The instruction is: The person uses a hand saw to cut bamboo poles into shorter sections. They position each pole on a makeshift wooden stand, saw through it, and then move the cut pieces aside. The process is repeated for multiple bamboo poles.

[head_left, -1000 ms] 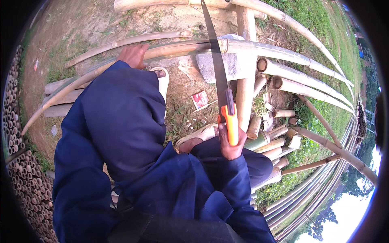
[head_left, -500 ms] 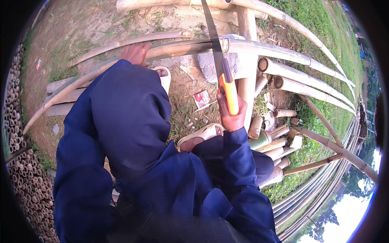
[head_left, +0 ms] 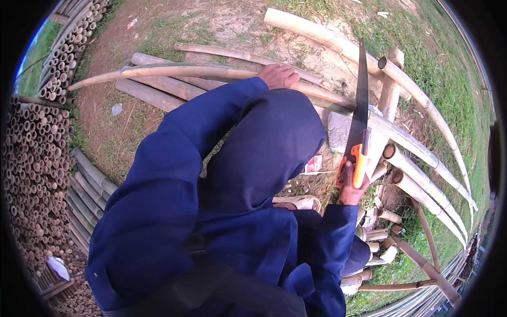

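My right hand is closed round the orange and black handle of a hand saw. The saw's long dark blade points away from me and crosses a long bamboo pole. Whether its teeth have cut into the pole cannot be made out. To the left of the blade, my left hand grips the same pole from above, its fingers over the far side. My raised knee is just below that hand. Near the blade, the pole passes over a wooden support post.
A pale stone block sits under the pole. More bamboo poles lie to the right, with short offcuts below them. Large stacks of cut bamboo fill the left side. A small red-and-white packet lies on the ground.
The view has swung left, so the pole, saw and both hands appear farther right, and more stacked bamboo shows. Both hands keep their holds, and the blade still crosses the pole near the post.
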Motion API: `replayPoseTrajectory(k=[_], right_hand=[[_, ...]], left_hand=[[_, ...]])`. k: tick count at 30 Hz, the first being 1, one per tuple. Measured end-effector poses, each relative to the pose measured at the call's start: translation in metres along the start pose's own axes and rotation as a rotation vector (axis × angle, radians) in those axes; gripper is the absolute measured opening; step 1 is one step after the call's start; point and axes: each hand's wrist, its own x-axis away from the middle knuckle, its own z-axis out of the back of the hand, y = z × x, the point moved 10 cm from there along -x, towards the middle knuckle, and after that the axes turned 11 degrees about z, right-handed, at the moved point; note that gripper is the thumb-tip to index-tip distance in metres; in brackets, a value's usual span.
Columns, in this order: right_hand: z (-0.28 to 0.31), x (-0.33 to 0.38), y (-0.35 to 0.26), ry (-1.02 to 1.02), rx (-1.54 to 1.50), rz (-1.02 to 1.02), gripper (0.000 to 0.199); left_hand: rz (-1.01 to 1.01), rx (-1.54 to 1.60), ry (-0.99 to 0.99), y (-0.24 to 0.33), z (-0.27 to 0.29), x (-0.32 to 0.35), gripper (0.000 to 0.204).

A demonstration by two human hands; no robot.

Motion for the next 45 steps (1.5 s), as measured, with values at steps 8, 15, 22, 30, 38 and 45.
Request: replayPoseTrajectory(k=[8,15,22,30,38,45], right_hand=[[0.001,0.0,0.004,-0.08,-0.053,0.068,0.015],[0.01,-0.004,0.012,-0.065,-0.083,0.075,0.017],[0.006,0.004,0.002,-0.086,0.073,-0.008,0.019],[-0.002,0.015,0.017,0.011,-0.057,-0.138,0.032],[0.003,0.03,0.012,-0.027,0.178,-0.123,0.025],[0.046,0.136,-0.041,-0.05,0.139,-0.089,0.046]], left_hand=[[0.042,0.109,-0.238,0.026,-0.008,0.041,0.03],[0.122,0.404,-0.245,0.025,-0.048,0.09,0.027],[0.158,0.221,0.224,0.006,0.049,0.022,0.069],[0.364,0.069,-0.401,-0.027,-0.033,0.011,0.078],[0.323,0.064,-0.357,-0.018,-0.025,0.008,0.067],[0.371,0.05,-0.411,-0.025,-0.029,0.01,0.073]])
